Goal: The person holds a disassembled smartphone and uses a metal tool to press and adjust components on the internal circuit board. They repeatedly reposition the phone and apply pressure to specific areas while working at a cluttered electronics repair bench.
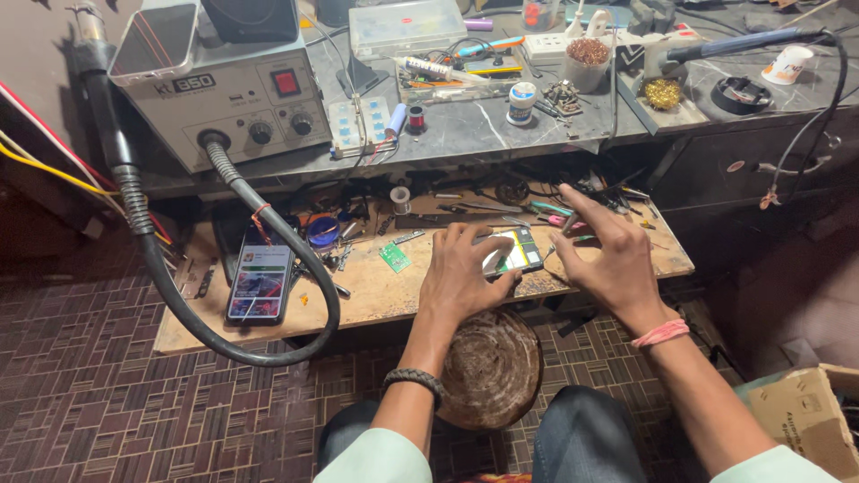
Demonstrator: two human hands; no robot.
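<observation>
A grey rework station (228, 85) stands at the back left corner of the upper worktop (501, 130), its thick black hose (224, 277) looping down over the low wooden worktop (385, 291), likely so the nozzle stays in reach. A lit phone (259, 282) lies face up inside that loop, near the left edge. At the front middle, the left hand (461, 273) presses on an opened phone (514, 252), fingers curled on it to steady it. The right hand (608, 255) hovers just beside, fingers spread and holding nothing, as far as the view shows. A small green board (394, 258) lies left of the hands.
</observation>
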